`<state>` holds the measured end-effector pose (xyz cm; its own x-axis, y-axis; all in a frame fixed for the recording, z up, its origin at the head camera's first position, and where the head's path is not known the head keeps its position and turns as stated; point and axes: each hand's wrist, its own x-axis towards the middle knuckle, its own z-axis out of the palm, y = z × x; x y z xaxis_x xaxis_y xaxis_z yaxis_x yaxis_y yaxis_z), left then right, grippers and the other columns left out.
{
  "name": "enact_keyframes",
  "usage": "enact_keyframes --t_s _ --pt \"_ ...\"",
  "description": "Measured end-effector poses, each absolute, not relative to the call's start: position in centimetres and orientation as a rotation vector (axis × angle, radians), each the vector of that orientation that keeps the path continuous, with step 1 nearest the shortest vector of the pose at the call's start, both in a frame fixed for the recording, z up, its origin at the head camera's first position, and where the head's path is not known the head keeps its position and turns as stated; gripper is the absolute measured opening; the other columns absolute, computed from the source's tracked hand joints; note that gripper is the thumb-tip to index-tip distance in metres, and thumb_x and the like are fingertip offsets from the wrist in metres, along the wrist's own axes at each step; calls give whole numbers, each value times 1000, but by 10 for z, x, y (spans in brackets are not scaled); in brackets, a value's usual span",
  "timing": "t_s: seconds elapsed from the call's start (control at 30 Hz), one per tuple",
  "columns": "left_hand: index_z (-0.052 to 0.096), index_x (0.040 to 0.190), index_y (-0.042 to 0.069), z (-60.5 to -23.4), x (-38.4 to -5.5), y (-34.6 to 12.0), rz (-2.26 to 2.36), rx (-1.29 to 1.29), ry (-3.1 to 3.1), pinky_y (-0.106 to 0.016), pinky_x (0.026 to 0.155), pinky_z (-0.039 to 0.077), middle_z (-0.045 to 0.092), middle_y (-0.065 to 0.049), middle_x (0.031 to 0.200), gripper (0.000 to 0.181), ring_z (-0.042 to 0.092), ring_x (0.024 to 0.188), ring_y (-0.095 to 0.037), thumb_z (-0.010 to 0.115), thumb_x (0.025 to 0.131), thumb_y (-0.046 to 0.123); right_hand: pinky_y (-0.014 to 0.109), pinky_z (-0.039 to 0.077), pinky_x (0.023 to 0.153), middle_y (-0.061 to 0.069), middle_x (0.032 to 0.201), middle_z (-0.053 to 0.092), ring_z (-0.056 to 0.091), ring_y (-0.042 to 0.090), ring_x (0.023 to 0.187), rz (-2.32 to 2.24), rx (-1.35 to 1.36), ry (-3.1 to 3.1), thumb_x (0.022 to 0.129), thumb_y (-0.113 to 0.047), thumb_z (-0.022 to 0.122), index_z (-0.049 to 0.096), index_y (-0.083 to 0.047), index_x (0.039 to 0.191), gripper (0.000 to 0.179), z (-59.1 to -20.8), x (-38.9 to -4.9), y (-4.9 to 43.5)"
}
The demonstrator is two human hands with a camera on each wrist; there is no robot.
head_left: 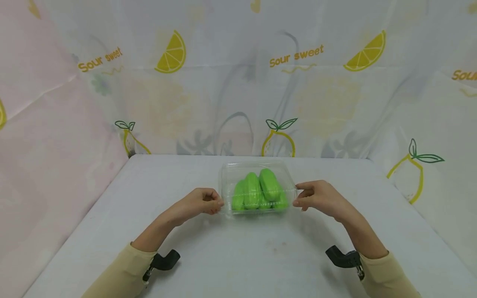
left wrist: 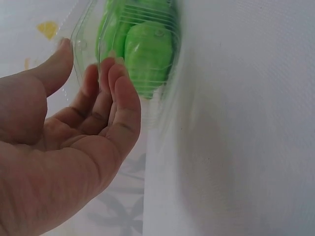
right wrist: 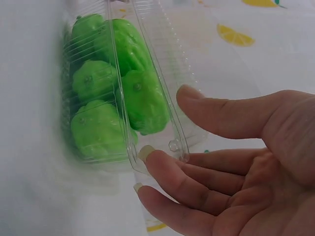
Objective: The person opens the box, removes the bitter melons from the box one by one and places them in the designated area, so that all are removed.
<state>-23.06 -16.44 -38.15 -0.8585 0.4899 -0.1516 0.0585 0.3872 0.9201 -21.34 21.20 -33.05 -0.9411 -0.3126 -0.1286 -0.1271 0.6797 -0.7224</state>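
A clear plastic clamshell box (head_left: 232, 169) sits toward the far side of the table, holding several bright green, elongated, lumpy vegetable-like pieces (head_left: 252, 191). At the box's left side is my left hand (head_left: 203, 201), its fingers loosely bent. In the left wrist view, the thumb and fingertips (left wrist: 118, 64) stand apart, right at the clear rim (left wrist: 81, 42). My right hand (head_left: 316, 198) is at the opposite side, thumb apart from the fingers. The right wrist view has its fingertips (right wrist: 146, 153) overlapping the corner of the rim (right wrist: 179, 145), with the thumb just outside the plastic.
A white cloth covers the table (head_left: 261, 256). Behind it hangs a pale curtain (head_left: 238, 74) printed with lemons and lettering, which continues along the left and right sides. A black wrist mount (head_left: 165, 260) sticks out from the left sleeve, another mount (head_left: 343, 257) from the right.
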Motion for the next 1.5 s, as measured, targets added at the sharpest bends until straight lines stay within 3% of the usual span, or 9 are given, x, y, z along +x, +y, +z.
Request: enact_keyframes --t_s 0.13,0.3,0.47,0.7,0.87,1.07,1.37,1.5 --pt "61 97 4 -382 -231 -165 1464 481 2244 -34 88 55 66 -8 95 33 63 91 -25 65 97 37 41 56 83 8 101 75 70 22 80 -1082 -358 2677 89 -21 74 48 6 141 64 -331 -213 211" --pt "62 99 4 -384 -234 -167 1468 485 2226 -32 88 56 66 -7 96 36 64 93 -25 61 98 40 45 56 86 9 101 76 71 21 79 -1063 -346 2701 88 -23 74 53 5 138 60 -332 -214 212" --pt "61 99 1 -384 -235 -166 1525 461 2163 -30 85 57 65 -7 96 44 65 92 -21 50 103 44 48 55 90 8 100 77 71 17 79 -1061 -309 2713 87 -25 75 60 2 131 53 -333 -215 211" --pt "60 97 2 -384 -236 -164 1528 432 2145 -29 83 57 66 -7 94 37 66 88 -18 42 108 32 40 56 81 5 95 75 69 13 79 -1040 -318 2729 84 -22 78 63 2 127 51 -333 -214 209" --pt "60 99 1 -386 -236 -166 1523 460 2154 -29 83 57 66 -8 94 39 66 89 -19 45 107 36 35 55 75 5 92 73 68 12 79 -1001 -363 2772 82 -20 80 65 1 122 48 -333 -213 208" --pt "61 103 -2 -386 -238 -167 1514 478 2165 -30 85 57 66 -9 96 45 66 91 -20 47 105 41 39 56 81 5 96 74 69 13 80 -1025 -313 2752 84 -22 77 64 0 124 48 -331 -213 209" --pt "59 107 -1 -388 -240 -173 1597 399 2085 -29 86 57 65 -7 101 63 66 94 -20 25 107 52 40 55 82 4 97 75 70 14 80 -1045 -313 2738 85 -29 76 65 -2 124 49 -330 -214 211" --pt "57 109 0 -387 -239 -173 1639 362 2054 -30 85 57 65 -5 97 58 65 91 -18 25 109 47 40 55 82 4 98 75 70 16 82 -1051 -307 2733 85 -29 76 65 -2 124 49 -330 -214 211"
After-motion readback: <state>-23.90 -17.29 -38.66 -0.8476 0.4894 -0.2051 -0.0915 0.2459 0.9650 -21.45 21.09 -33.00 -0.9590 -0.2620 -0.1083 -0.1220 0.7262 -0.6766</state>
